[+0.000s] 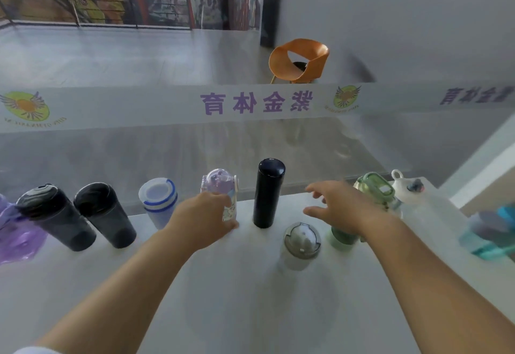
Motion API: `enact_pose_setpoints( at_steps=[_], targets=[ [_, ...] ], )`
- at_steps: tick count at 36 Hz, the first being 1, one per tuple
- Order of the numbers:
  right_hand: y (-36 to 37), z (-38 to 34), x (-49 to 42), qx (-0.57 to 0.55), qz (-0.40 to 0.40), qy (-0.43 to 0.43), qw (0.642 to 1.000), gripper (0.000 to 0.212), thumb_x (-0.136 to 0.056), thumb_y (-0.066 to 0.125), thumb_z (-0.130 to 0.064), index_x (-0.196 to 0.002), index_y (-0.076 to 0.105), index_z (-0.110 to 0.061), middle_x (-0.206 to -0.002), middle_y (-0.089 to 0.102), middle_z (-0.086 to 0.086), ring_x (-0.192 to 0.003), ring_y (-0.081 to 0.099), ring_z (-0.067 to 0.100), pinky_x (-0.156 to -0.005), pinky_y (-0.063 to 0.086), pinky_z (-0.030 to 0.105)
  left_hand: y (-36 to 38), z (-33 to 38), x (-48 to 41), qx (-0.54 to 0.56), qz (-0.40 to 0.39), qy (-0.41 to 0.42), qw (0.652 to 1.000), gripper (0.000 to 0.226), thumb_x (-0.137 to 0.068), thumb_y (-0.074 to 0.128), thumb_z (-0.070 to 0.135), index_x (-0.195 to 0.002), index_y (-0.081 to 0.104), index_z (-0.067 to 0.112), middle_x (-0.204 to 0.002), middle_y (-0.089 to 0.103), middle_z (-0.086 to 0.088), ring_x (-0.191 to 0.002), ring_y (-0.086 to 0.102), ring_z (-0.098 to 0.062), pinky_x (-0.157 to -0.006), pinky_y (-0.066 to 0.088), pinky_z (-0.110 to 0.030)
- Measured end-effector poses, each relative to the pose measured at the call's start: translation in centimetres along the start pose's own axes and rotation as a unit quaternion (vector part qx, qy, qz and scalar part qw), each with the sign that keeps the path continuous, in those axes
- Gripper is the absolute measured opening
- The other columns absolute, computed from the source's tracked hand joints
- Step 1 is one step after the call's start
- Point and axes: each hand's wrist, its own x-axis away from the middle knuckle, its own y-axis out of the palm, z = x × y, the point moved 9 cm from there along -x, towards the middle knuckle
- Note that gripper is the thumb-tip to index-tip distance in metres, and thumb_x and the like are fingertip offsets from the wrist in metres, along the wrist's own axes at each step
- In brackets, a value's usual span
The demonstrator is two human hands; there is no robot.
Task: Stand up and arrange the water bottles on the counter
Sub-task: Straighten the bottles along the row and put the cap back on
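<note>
On the white tabletop [239,284], the left hand [200,218] grips the lilac cartoon bottle [221,194] (upright); the right hand [342,208] hovers open beside the green bottle [374,186].

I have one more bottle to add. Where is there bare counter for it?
The counter is bare between the forearms, nearer than the clear lidded cup. The row from the black tumblers to the green bottle is crowded; only a narrow gap flanks the dark flask.

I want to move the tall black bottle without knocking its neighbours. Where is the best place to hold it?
Probably around the middle of the tall black bottle, reaching in from the near side. It stands upright, a smooth straight cylinder with no handle, and there are gaps on both sides for fingers.
</note>
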Motion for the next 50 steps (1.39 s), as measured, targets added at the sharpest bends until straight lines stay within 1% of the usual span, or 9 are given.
enact_pose_setpoints(
  at_steps=[8,12,19,22,24,29,34,41,50],
  targets=[
    [0.9,3.9,5.0,-0.03,0.021,0.063,0.997,0.046,-0.086,0.062,-0.039,-0.128,0.051,-0.025,-0.117,0.058,-0.005,-0.092,0.054,0.011,-0.086,0.047,0.03,3.2,3.9,1.7,0.022,-0.05,0.059,0.997,0.047,-0.084,0.056,0.053,-0.122,0.052,0.026,-0.123,0.059,0.006,-0.108,0.057,-0.019,-0.092,0.048,-0.034],
    [0.5,6.2,6.3,-0.022,0.037,0.085,0.995,0.043,-0.085,0.062,-0.041,-0.125,0.053,-0.027,-0.116,0.06,-0.005,-0.098,0.058,0.015,-0.077,0.044,0.028,4.0,6.8,1.9,0.034,-0.055,0.087,0.994,0.051,-0.085,0.057,0.05,-0.129,0.048,0.026,-0.128,0.054,0.007,-0.112,0.055,-0.017,-0.093,0.048,-0.034],
    [-2.2,9.7,6.3,-0.013,0.134,0.067,0.989,0.047,-0.084,0.064,-0.035,-0.128,0.052,-0.024,-0.125,0.058,-0.001,-0.113,0.053,0.02,-0.089,0.047,0.034,6.4,10.9,0.1,0.079,-0.063,0.096,0.99,0.066,-0.077,0.065,0.051,-0.134,0.038,0.032,-0.134,0.044,0.009,-0.116,0.052,-0.017,-0.091,0.05,-0.036],
    [-3.5,11.0,5.5,-0.004,0.181,0.046,0.982,0.051,-0.082,0.067,-0.03,-0.13,0.05,-0.021,-0.122,0.053,0.005,-0.118,0.045,0.027,-0.094,0.045,0.039,7.6,12.2,-0.9,0.107,-0.073,0.079,0.988,0.077,-0.072,0.069,0.05,-0.137,0.033,0.035,-0.136,0.038,0.008,-0.119,0.047,-0.019,-0.091,0.047,-0.034],
    [-4.0,11.9,4.6,-0.002,0.192,0.033,0.981,0.054,-0.082,0.067,-0.03,-0.132,0.048,-0.021,-0.122,0.049,0.006,-0.119,0.04,0.028,-0.096,0.039,0.035,8.5,13.0,-1.6,0.102,-0.086,0.069,0.989,0.084,-0.069,0.071,0.051,-0.14,0.029,0.035,-0.139,0.035,0.006,-0.122,0.044,-0.022,-0.096,0.046,-0.038],
    [-4.2,13.3,1.9,0.008,0.165,0.002,0.986,0.069,-0.081,0.067,-0.04,-0.14,0.036,-0.026,-0.135,0.036,0.007,-0.124,0.032,0.029,-0.1,0.035,0.035,10.9,13.7,-2.8,0.067,-0.134,0.029,0.988,0.092,-0.063,0.076,0.052,-0.139,0.027,0.037,-0.137,0.036,0.006,-0.122,0.04,-0.025,-0.096,0.047,-0.042],
    [-3.1,14.3,-0.4,-0.015,0.104,-0.026,0.994,0.081,-0.081,0.066,-0.043,-0.147,0.021,-0.03,-0.146,0.026,0.009,-0.132,0.031,0.031,-0.105,0.035,0.04,11.9,13.9,-3.4,0.078,-0.13,0.0,0.988,0.083,-0.064,0.077,0.044,-0.134,0.034,0.034,-0.129,0.04,0.003,-0.113,0.044,-0.025,-0.093,0.047,-0.037],
    [-2.1,15.1,-2.4,-0.048,0.046,-0.065,0.996,0.076,-0.083,0.064,-0.04,-0.146,0.023,-0.034,-0.137,0.039,0.003,-0.114,0.049,0.022,-0.088,0.043,0.029,11.9,14.4,-4.3,0.09,-0.098,-0.032,0.991,0.076,-0.068,0.072,0.044,-0.134,0.037,0.032,-0.127,0.042,0.003,-0.11,0.045,-0.024,-0.092,0.045,-0.033],
    [-2.8,16.0,-4.2,-0.071,0.042,-0.102,0.991,0.072,-0.081,0.067,-0.037,-0.143,0.031,-0.032,-0.128,0.048,0.003,-0.1,0.048,0.016,-0.084,0.042,0.026,11.8,15.7,-7.3,0.113,-0.056,-0.057,0.99,0.075,-0.071,0.07,0.04,-0.137,0.037,0.029,-0.134,0.043,0.003,-0.114,0.044,-0.026,-0.096,0.044,-0.034]
  ],
)
